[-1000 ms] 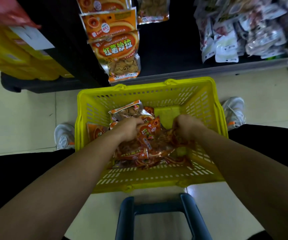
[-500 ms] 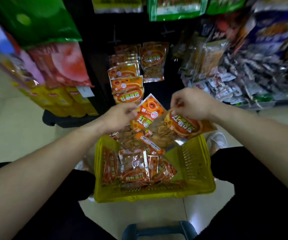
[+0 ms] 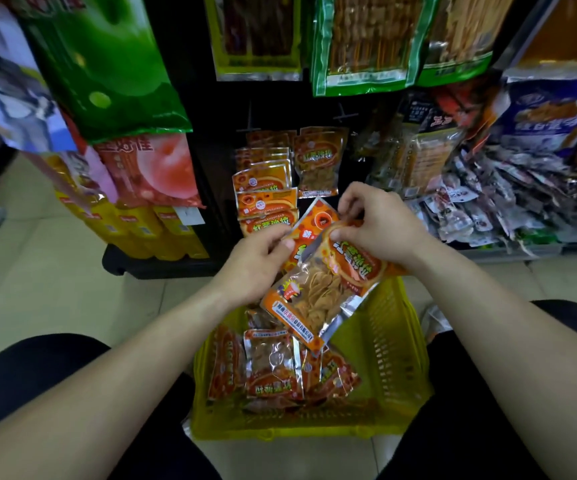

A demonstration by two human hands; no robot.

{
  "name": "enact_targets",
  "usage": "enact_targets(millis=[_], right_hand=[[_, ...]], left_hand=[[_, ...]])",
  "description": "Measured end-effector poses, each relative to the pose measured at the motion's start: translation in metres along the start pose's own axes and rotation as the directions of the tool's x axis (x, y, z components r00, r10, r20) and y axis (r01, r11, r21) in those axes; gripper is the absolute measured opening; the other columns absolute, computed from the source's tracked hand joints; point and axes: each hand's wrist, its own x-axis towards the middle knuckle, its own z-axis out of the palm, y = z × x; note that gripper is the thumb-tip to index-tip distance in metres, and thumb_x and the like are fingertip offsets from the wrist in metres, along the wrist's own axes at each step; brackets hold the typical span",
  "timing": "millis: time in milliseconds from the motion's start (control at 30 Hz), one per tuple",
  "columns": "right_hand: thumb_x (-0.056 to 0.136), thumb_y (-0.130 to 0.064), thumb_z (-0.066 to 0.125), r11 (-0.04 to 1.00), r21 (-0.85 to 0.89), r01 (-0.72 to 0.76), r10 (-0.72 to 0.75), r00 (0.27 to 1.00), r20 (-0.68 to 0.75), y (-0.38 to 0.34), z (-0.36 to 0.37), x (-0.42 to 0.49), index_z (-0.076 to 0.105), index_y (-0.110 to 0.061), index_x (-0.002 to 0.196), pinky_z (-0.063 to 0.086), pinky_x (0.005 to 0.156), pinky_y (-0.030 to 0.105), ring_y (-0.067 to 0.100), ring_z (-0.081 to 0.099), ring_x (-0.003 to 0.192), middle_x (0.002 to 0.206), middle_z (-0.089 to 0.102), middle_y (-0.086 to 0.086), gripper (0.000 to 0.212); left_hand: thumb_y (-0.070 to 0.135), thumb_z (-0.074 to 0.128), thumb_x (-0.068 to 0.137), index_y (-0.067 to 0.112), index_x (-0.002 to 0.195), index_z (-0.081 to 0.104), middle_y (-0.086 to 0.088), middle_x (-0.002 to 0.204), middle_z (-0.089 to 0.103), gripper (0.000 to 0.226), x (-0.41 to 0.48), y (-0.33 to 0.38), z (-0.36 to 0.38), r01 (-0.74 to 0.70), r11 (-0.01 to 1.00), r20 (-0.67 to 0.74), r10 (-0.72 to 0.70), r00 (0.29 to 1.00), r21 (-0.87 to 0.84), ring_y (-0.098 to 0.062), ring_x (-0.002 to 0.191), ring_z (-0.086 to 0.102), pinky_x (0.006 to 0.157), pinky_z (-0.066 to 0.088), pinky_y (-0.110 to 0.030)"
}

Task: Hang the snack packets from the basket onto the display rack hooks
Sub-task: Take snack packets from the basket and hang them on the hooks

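Observation:
My right hand [image 3: 380, 220] pinches the top of an orange snack packet [image 3: 318, 292] that hangs tilted above the yellow basket [image 3: 387, 348]. My left hand [image 3: 256, 261] grips a second orange packet [image 3: 315, 220], partly hidden behind the first. Several more orange packets [image 3: 273, 365] lie in the basket between my knees. On the black display rack, a column of matching packets [image 3: 266, 192] hangs from a hook, and another one [image 3: 318, 161] hangs to its right. A bare hook [image 3: 346, 116] shows above.
Large green bags [image 3: 107, 64] and red and yellow bags [image 3: 148, 168] hang at the left. Green-edged packets [image 3: 366, 43] hang above the rack. A shelf at the right holds a heap of small silvery packets [image 3: 495, 209]. Pale floor tiles [image 3: 37, 265] lie to the left.
Both hands rose out of the basket, each with a packet, and came up toward the rack. The view tilted up from the basket to the hanging packets. The right-hand packet now overlaps the left one.

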Motion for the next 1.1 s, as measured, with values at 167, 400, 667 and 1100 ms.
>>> enact_targets(millis=[167, 400, 667, 1100], right_hand=[[0.077, -0.039, 0.081, 0.997, -0.064, 0.041, -0.032, 0.991, 0.132, 0.011, -0.003, 0.019, 0.061, -0.027, 0.074, 0.051, 0.068, 0.037, 0.015, 0.061, 0.076, 0.076, 0.061, -0.008, 0.023], [0.074, -0.058, 0.075, 0.989, -0.145, -0.021, 0.036, 0.994, 0.101, 0.027, 0.007, 0.033, 0.056, -0.026, 0.068, 0.052, 0.062, 0.043, 0.015, 0.058, 0.067, 0.065, 0.057, -0.008, 0.038], [0.070, -0.062, 0.076, 0.975, -0.220, -0.024, 0.044, 0.995, 0.088, 0.016, 0.013, 0.045, 0.057, -0.027, 0.069, 0.045, 0.058, 0.032, 0.013, 0.059, 0.072, 0.070, 0.059, -0.010, 0.040], [0.094, -0.038, 0.063, 0.968, 0.207, -0.141, 0.100, 0.975, 0.198, 0.023, -0.002, 0.041, 0.070, -0.021, 0.087, 0.057, 0.066, 0.031, 0.008, 0.071, 0.072, 0.082, 0.073, -0.006, 0.020]], left_hand=[[0.031, 0.047, 0.105, 0.026, 0.104, 0.064, 0.001, 0.091, 0.069, 0.017, 0.009, -0.002, 0.007, -0.056, 0.997, -0.049, 0.060, 0.997, 0.061, -0.018, 0.087, 0.066, 0.079, 0.053, -0.050], [0.043, 0.046, 0.103, 0.030, 0.104, 0.059, 0.005, 0.093, 0.068, 0.018, 0.025, -0.007, 0.021, -0.148, 0.981, 0.030, 0.145, 0.989, 0.129, -0.011, 0.088, 0.067, 0.073, 0.055, -0.048], [0.031, 0.066, 0.094, 0.019, 0.101, 0.065, 0.004, 0.091, 0.070, 0.013, 0.049, -0.019, 0.017, -0.049, 0.976, -0.003, 0.051, 0.999, 0.211, -0.008, 0.085, 0.065, 0.076, 0.056, -0.040], [0.014, 0.057, 0.100, 0.029, 0.110, 0.060, 0.019, 0.101, 0.069, 0.019, 0.050, -0.023, 0.003, 0.046, 0.998, 0.154, -0.040, 0.987, -0.037, 0.001, 0.098, 0.064, 0.084, 0.048, -0.024]])
